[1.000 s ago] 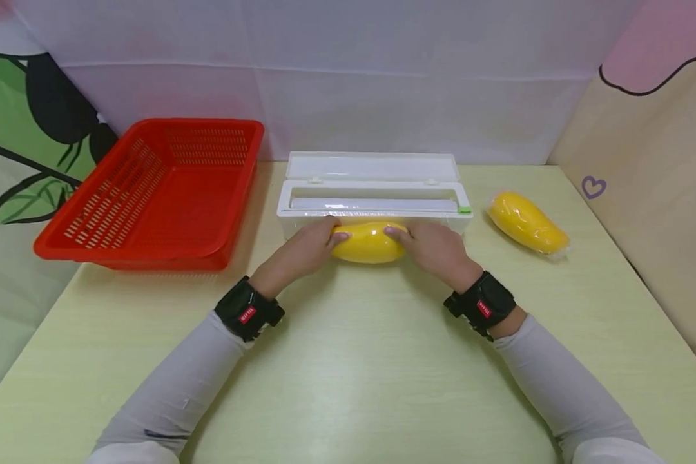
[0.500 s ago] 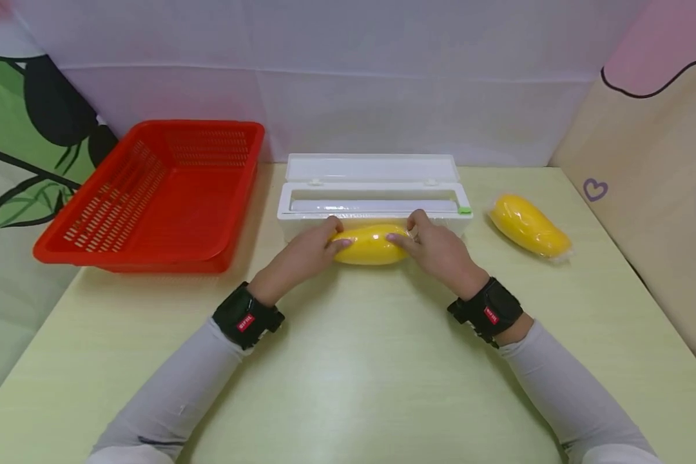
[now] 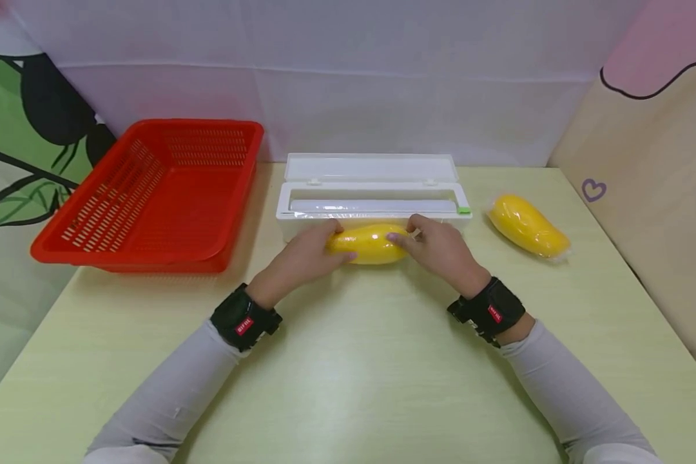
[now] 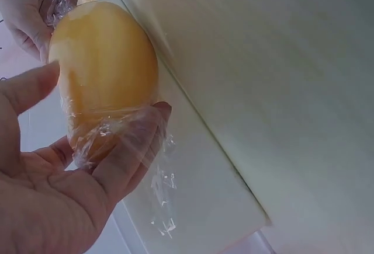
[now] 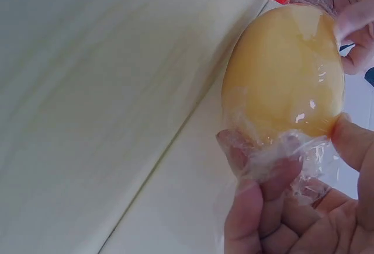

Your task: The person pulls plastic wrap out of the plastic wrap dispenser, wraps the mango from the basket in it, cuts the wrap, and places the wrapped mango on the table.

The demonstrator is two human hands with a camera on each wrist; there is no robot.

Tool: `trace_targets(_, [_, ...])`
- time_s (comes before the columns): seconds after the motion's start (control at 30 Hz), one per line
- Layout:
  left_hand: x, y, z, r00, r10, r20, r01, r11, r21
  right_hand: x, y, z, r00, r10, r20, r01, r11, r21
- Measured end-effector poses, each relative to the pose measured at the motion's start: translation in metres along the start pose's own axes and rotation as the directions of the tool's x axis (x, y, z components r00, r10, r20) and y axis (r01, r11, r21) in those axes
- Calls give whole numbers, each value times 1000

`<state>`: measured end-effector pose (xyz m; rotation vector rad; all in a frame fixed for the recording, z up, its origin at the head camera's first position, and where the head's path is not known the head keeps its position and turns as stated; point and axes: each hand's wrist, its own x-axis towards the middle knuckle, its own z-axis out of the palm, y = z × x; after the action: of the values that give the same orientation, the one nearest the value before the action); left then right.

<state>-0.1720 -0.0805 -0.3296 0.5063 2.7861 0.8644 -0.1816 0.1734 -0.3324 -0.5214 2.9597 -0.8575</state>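
A smooth yellow mango (image 3: 371,245) with clear cling film about it is held up between two hands, just in front of a white cling film dispenser (image 3: 301,225). My left hand (image 3: 313,252) holds its left end; in the left wrist view the fingers (image 4: 125,155) lie against loose film (image 4: 105,134) under that end. At the other end my right hand (image 3: 443,251) holds mango and film, its thumb (image 5: 353,143) on the fruit and the fingers curled into crumpled film (image 5: 292,155). The dispenser's lid (image 3: 371,167) stands raised, showing the roll (image 3: 371,205) inside.
Left of the dispenser stands a red slotted plastic basket (image 3: 232,241). A second film-wrapped mango (image 3: 528,225) lies on the table (image 3: 348,374) to the right. A green slider (image 3: 463,210) sits at the dispenser's right edge. Cloth-covered walls (image 3: 348,116) close off the back and sides.
My left thumb has shifted down along the mango's near side. The right hand's index finger has come up from beside the dispenser to the mango's right end. The mango stays nearly in place.
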Motion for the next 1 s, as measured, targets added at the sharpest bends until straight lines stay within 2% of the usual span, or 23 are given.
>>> trace_targets(0.27, [-3,-1,2,994,81,-68,-77,995,56,1,1,0,1000,19,-21,-19,1000,12])
trace_targets(0.43, [-3,-4,1,984,132,-119,-117,986,121,0,1,1,998,-22,-66,23,1000,17])
trace_targets(0.67, [-2,-5,-1,992,91,-93,-84,993,78,-3,-2,0,993,-101,-56,98,994,-57])
trace_targets(1.0, [-3,-3,-2,995,56,-80,-53,998,45,-1,-3,-3,995,-75,64,82,989,-120])
